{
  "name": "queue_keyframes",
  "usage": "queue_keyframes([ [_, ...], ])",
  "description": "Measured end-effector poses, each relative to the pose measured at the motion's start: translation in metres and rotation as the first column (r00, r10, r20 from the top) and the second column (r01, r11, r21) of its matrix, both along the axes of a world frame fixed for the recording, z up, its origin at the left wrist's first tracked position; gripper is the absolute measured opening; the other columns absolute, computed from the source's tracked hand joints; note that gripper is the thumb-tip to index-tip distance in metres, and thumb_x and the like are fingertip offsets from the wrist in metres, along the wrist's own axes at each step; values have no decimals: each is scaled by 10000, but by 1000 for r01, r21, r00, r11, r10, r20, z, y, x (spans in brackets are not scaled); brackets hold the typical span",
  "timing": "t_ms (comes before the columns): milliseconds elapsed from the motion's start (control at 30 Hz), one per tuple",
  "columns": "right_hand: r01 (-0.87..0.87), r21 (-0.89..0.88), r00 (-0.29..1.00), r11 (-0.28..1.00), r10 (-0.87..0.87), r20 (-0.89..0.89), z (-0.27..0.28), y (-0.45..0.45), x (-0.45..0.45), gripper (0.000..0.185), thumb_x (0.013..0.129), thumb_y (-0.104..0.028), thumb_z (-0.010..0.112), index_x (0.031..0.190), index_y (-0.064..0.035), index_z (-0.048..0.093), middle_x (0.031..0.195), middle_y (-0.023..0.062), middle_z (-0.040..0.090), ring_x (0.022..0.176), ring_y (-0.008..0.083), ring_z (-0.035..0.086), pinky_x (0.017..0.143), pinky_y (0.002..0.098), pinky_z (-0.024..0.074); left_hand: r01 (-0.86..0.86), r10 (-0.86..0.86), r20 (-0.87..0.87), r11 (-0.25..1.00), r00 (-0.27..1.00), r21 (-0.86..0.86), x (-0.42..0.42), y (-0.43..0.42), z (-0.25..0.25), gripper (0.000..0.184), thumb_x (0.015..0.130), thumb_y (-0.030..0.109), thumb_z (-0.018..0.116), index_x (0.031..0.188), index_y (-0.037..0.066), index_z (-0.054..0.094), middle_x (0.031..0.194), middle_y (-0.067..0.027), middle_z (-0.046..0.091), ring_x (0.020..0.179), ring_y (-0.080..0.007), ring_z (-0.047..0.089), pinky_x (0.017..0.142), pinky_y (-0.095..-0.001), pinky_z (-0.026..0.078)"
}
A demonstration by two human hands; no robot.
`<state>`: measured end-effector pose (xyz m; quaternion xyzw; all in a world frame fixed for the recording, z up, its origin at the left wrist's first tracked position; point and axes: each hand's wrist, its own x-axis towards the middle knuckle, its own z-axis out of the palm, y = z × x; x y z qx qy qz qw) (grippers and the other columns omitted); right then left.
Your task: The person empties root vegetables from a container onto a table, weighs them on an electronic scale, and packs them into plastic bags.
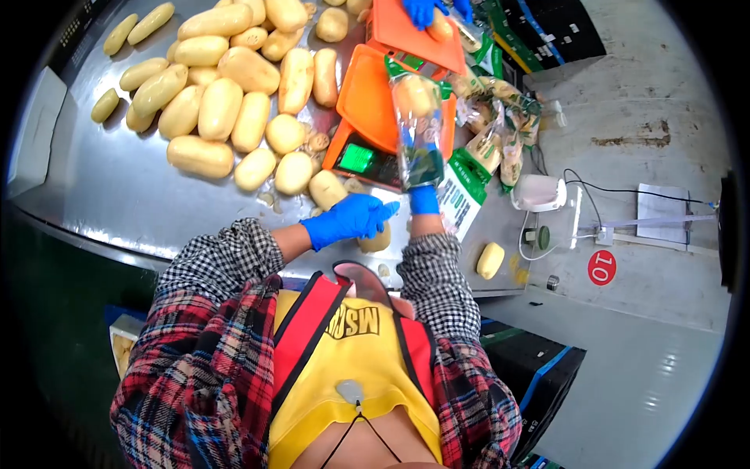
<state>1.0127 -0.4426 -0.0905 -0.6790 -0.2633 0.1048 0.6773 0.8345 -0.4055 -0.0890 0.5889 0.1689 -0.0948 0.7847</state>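
My right hand (424, 200), in a blue glove, reaches up into a clear plastic bag (409, 156) with green print. Through the film its blue fingers show against a pale peeled lotus root piece (416, 95) at the bag's far end, above an orange scale tray (367, 94). My left hand (351, 219), also gloved in blue, is closed beside the bag's near end, fingertips pressed together and pointing right. Whatever it pinches, if anything, is hidden. Partly under that hand, another lotus root piece (376, 239) lies on the metal table (101, 184).
Many peeled lotus root pieces (220, 109) are heaped at the left. A scale display (357, 158) glows green. Filled bags (500, 125) and a green-white bag (462, 187) lie right. A co-worker's blue-gloved hand (423, 11) is at a second orange tray (414, 39). One piece (491, 260) sits near the right edge.
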Motion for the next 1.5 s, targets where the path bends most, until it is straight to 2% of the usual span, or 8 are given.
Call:
queue_keyframes([
  [133, 265, -435, 773, 860, 81, 630, -27, -89, -28, 235, 825, 20, 649, 1058, 15, 618, 905, 90, 662, 788, 225, 621, 776, 325, 503, 150, -143, -56, 978, 988, 145, -42, 1, -22, 506, 927, 499, 593, 819, 10, 662, 696, -77, 651, 560, -114, 594, 524, -255, 487],
  [467, 202, -202, 979, 958, -199, 34, -17, -176, -89, 314, 917, 34, 560, 1223, -6, 622, 968, 67, 674, 828, 120, 618, 756, 259, 504, 109, -77, -205, 982, 976, 152, -59, 2, 13, 598, 916, 574, 554, 847, -13, 647, 762, -88, 656, 618, -122, 610, 572, -262, 508],
  [1000, 499, -272, 851, 823, -524, -26, -9, -254, -174, 293, 907, 4, 593, 1194, 3, 651, 880, 74, 688, 769, 113, 628, 706, 238, 499, 75, -168, -324, 957, 931, -280, 52, 46, 34, 1058, 775, 888, 274, 1334, 16, 487, 1221, -168, 616, 981, -274, 655, 700, -394, 568],
  [1167, 714, -238, 664, 658, -745, -65, -5, -269, -274, 259, 887, -97, 663, 1135, -24, 680, 939, 107, 704, 829, 152, 668, 762, 284, 538, 252, -223, 142, 938, 964, -237, 148, 69, -18, 282, 972, 359, 536, 1041, 88, 574, 907, -130, 691, 790, -248, 689, 698, -373, 576],
  [1233, 763, -291, 592, 577, -805, -45, -4, -282, -294, 283, 887, -167, 672, 1142, -46, 678, 1003, 122, 708, 898, 176, 684, 793, 310, 542, 111, -83, 273, 990, 958, -88, 156, 41, 58, 275, 998, 318, 474, 864, 96, 565, 754, -66, 614, 661, -199, 630, 608, -322, 531],
  [1300, 802, -290, 542, 522, -840, -14, -7, -303, -310, 319, 902, -162, 668, 1204, -62, 656, 983, 80, 706, 873, 114, 645, 787, 293, 532, 628, -411, 524, 697, 746, -346, 183, 36, 61, 341, 1009, 348, 420, 836, 83, 545, 691, -20, 537, 631, -136, 548, 573, -277, 444],
  [1367, 816, -83, 572, 572, -820, -32, -8, -323, -321, 452, 876, -159, 698, 1308, -88, 586, 1036, 58, 682, 885, 125, 629, 809, 289, 522, 347, -338, 572, 933, 747, 98, 124, -20, 84, 407, 988, 351, 429, 936, -7, 615, 773, -82, 618, 658, -181, 576, 625, -302, 485],
  [1500, 843, 16, 514, 537, -816, 264, 69, -332, -319, 1035, 720, -301, 855, 1521, -92, 233, 1460, 146, 416, 1294, 242, 456, 1066, 377, 385, 566, -466, 559, 824, 685, -7, 37, -131, 110, 423, 992, 380, 425, 983, -3, 605, 749, -101, 627, 642, -215, 613, 585, -341, 503],
])
